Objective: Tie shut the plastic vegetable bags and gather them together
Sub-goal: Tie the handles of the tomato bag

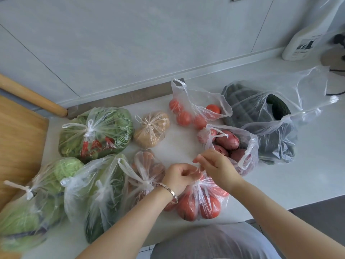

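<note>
A clear bag of red tomatoes (203, 201) sits at the counter's front edge. My left hand (178, 177) grips its gathered handles and my right hand (217, 165) pinches one handle strip above the neck. Tied bags lie to the left: leafy greens (97, 131), potatoes (152, 129), cabbage (56, 171), a green vegetable bag (97, 193) and a bag of brownish produce (147, 172). Three bags stand with open tops on the right: tomatoes (194, 113), red onions (233, 148) and cucumbers (265, 120).
A wooden cutting board (16, 146) and a wooden rolling pin (31, 95) lie at the left. At the back right, a white bottle (302, 43) stands by the tiled wall. The counter's front edge runs just below the tomato bag.
</note>
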